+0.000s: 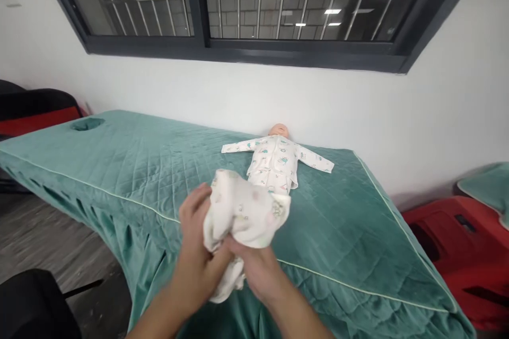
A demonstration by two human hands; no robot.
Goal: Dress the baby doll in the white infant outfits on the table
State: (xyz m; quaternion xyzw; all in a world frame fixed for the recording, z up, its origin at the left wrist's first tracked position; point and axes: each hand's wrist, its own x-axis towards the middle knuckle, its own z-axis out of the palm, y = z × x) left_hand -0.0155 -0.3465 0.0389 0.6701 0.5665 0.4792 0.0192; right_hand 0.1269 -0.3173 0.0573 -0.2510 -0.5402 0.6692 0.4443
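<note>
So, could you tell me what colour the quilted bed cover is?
The cover is teal green, seen in the head view.

The left hand [198,254] and the right hand [254,267] hold a bunched white garment [244,212] above the green bed [131,164], near a dressed doll [274,161].

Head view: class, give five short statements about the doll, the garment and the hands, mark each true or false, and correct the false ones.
1. The left hand and the right hand both grip the white garment. True.
2. The doll lies on the floor. False: it lies on its back on the bed cover, head towards the wall.
3. The doll's arms are spread out to the sides. True.
4. The bed cover is red. False: it is green and quilted; a red object stands to the right of the bed.
5. The white garment is spread flat on the bed. False: it is bunched up in the hands, off the cover.
</note>
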